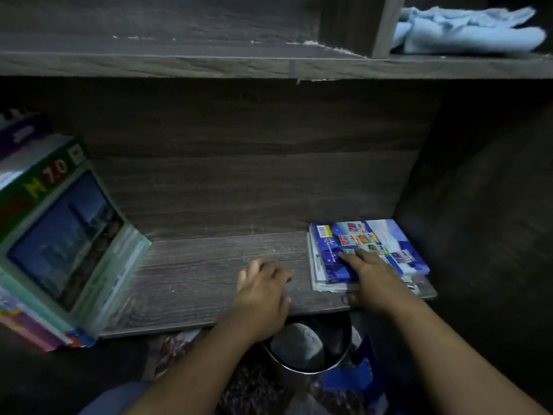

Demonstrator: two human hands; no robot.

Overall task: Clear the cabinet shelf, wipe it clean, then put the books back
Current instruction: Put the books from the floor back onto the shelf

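Blue-covered and glossy, the top book of a small stack of books (374, 250) lies flat at about 4 o'clock on the wooden shelf (209, 274), hard against the cabinet's right wall. The right hand (377, 283) has hold of it: its fingers (356, 259) lie over the top cover and the thumb comes in at the front edge, so it looks like a pinch on the near side only. The left hand (263, 292) rests on the bare board at 6 o'clock, fingers loosely curled, holding nothing.

The books in that pile are of unequal size and the covers look slick. Lifted by one edge, I'd expect the lower ones to slide out and drop. Straight below, past the shelf lip, stands an open metal bin (308, 348), and that is where they would likely land.

At 9 o'clock the leaning books (65, 235) tilt over the board, with their bottom edges past the lip. A knock from the left arm could topple them.

Up at 1 o'clock a pale blue cloth (466, 31) sits on the shelf above.
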